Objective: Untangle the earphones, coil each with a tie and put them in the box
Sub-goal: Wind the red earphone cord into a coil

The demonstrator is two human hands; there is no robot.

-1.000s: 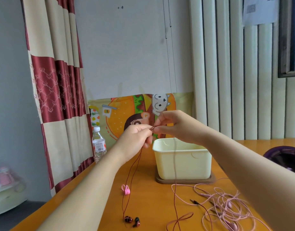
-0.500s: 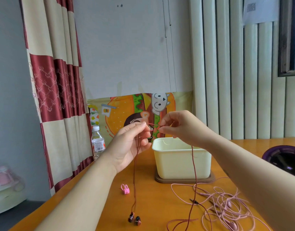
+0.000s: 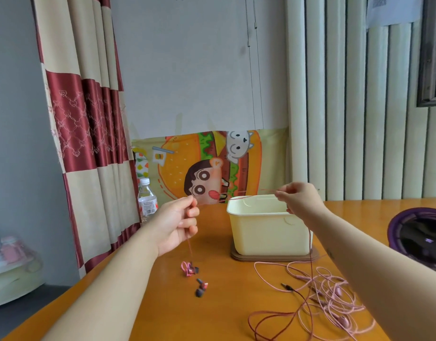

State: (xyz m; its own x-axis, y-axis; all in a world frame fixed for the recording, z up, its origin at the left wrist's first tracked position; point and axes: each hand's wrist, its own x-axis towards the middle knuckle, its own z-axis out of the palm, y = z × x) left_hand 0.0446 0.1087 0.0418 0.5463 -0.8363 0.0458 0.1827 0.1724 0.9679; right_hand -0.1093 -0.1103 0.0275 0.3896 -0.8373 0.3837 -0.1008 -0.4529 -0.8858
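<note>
One table point(image 3: 162, 316) carries one box point(image 3: 266, 232) on one flat base point(image 3: 273, 257), one round dish point(image 3: 418, 237) at the right edge, and one water bottle point(image 3: 147, 200) by the curtain. In front of the box lies one heap of pink earphones point(image 3: 335, 299); how many sets it holds I cannot tell. There is one dark red earphone cable point(image 3: 190, 252), two earbuds point(image 3: 201, 287), one pink tie point(image 3: 185, 268) and one jack plug point(image 3: 287, 287).

Two hands are raised above the table. The left hand point(image 3: 177, 225), left of the box, pinches the red cable between thumb and forefinger, the other fingers curled. The right hand point(image 3: 300, 203), over the box's far right rim, pinches the same cable at its fingertips. The cable runs taut between them across the open box, then drops from each hand to the table.

The table is smooth orange-brown wood. The box is cream plastic, rectangular with rounded corners; its base is brown wood. The dish is dark and glossy with a purple rim. The bottle is clear plastic with a white cap. The cables are thin; the red one loops loosely near the front edge. The buds are small and dark with red.
</note>
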